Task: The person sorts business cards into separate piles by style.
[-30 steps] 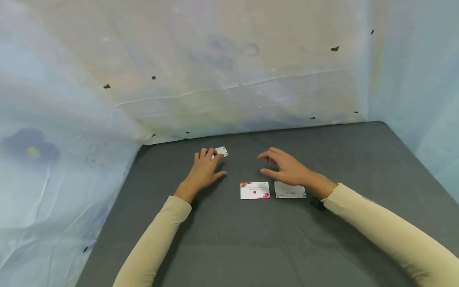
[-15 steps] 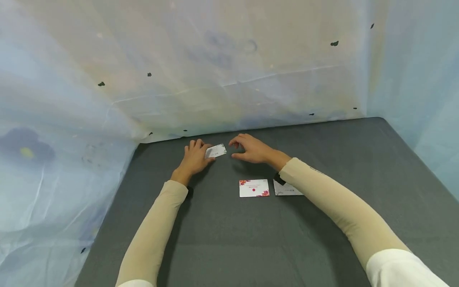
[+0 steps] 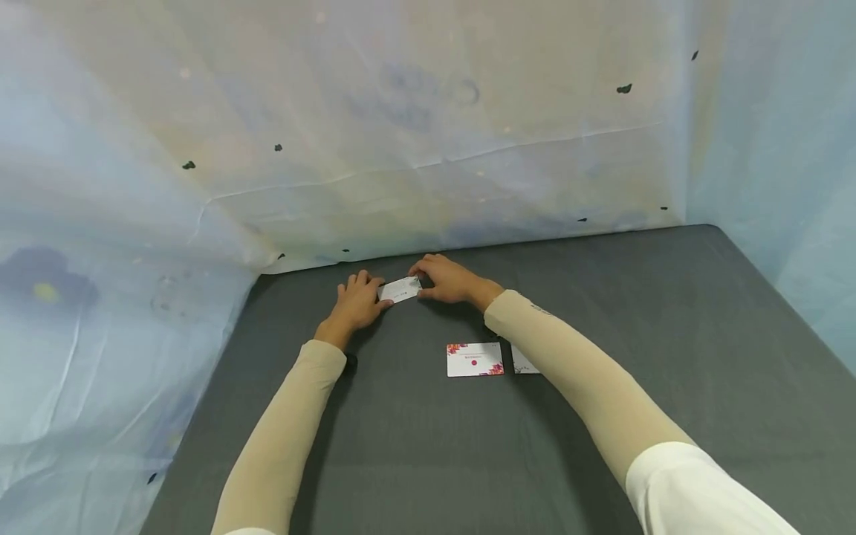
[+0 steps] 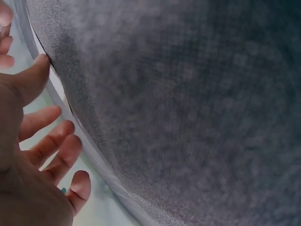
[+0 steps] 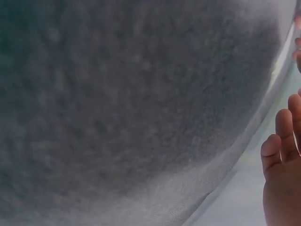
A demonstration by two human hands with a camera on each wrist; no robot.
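Note:
A small white card (image 3: 399, 290) lies slightly slanted near the far edge of the table. My left hand (image 3: 356, 301) holds its left end, thumb on the near edge and forefinger on the far one. At the other end, my right hand (image 3: 451, 281) grips the card between thumb and fingers. The left wrist view shows the left thumb (image 4: 33, 77) against a thin white strip of the card, the other fingers spread. Only the outer fingers and palm of the right hand (image 5: 284, 165) appear in the right wrist view.
Closer to me lies a white card with red and pink floral corners (image 3: 474, 360). Beside it, a second white card (image 3: 524, 361) is partly hidden under my right sleeve. Dark grey cloth covers the table (image 3: 414, 446); a patterned fabric curtain (image 3: 428, 148) hangs behind it.
My right hand has moved left and away from me, over to the card's right end. The left hand has shifted slightly left with the card, which now shows more of its face.

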